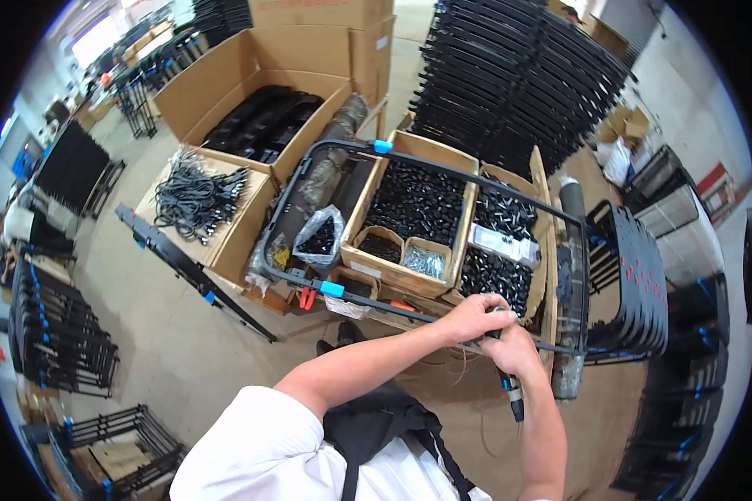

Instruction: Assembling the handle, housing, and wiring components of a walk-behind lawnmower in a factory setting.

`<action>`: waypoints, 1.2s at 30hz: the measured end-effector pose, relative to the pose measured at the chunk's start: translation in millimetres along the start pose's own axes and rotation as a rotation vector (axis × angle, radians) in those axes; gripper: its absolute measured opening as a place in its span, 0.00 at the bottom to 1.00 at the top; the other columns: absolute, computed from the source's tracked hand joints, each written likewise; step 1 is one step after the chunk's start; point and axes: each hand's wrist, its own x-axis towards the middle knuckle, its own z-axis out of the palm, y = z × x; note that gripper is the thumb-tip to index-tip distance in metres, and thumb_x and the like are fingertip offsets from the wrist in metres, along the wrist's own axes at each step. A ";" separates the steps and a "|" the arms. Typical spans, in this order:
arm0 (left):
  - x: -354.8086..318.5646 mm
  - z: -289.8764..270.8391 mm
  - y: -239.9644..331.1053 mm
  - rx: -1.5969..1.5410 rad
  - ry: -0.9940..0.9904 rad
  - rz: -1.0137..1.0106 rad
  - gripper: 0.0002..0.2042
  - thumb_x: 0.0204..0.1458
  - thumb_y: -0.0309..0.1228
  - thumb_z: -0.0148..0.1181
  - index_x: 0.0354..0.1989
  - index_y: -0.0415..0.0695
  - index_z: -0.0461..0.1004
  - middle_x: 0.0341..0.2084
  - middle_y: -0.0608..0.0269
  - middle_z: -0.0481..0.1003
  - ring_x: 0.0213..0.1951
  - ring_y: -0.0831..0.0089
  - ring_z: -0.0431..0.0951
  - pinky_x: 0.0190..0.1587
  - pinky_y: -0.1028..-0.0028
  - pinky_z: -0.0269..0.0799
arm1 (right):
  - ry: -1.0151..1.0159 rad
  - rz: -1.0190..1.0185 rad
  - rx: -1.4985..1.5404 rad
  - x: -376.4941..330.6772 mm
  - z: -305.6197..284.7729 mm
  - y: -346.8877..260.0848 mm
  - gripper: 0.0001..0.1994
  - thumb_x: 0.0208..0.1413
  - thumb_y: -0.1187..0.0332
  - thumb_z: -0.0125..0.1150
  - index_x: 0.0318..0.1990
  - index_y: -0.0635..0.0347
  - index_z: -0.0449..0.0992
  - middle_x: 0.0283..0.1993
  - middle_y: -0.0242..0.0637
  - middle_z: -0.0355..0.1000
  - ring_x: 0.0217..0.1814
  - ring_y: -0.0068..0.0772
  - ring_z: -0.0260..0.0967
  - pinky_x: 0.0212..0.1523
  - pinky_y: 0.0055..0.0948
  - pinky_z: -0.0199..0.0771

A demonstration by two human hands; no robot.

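Note:
A black tubular metal frame [443, 171] with blue clips lies across open cardboard boxes in front of me. My left hand [475, 317] is closed over the frame's near bar, fingers wrapped around it. My right hand [510, 351] grips a black handheld power driver [511, 399], its tip pressed at the same spot on the bar beside my left hand. The cardboard boxes [418, 209] under the frame hold many small black parts and bags of silver screws.
A large box of black parts [263, 125] and a flat box of black cables [196, 196] sit to the left. Another black bar [188, 267] leans there. Stacked black frames [510, 75] rise behind, with more at right [639, 284] and left [54, 334].

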 end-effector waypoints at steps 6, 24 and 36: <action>2.6 2.8 15.2 -0.075 0.020 0.103 0.13 0.60 0.39 0.66 0.41 0.40 0.79 0.36 0.67 0.78 0.41 0.79 0.74 0.47 0.71 0.73 | -0.065 0.010 -0.017 3.4 -14.1 -6.1 0.25 0.54 0.55 0.66 0.53 0.64 0.79 0.49 0.60 0.81 0.54 0.59 0.79 0.53 0.48 0.77; -46.6 -256.7 25.8 0.095 0.540 -0.093 0.16 0.67 0.43 0.59 0.39 0.39 0.76 0.34 0.65 0.76 0.37 0.74 0.75 0.41 0.71 0.73 | -0.052 -0.200 0.013 131.3 56.3 -163.6 0.40 0.45 0.57 0.74 0.67 0.63 0.70 0.56 0.60 0.78 0.57 0.57 0.79 0.61 0.43 0.78; 8.8 -402.4 15.8 0.315 0.753 -0.353 0.35 0.60 0.56 0.62 0.56 0.30 0.75 0.46 0.42 0.81 0.48 0.58 0.83 0.52 0.63 0.76 | 0.123 -0.436 -0.343 307.4 128.2 -236.5 0.43 0.50 0.59 0.73 0.71 0.63 0.58 0.49 0.57 0.76 0.45 0.61 0.80 0.47 0.51 0.83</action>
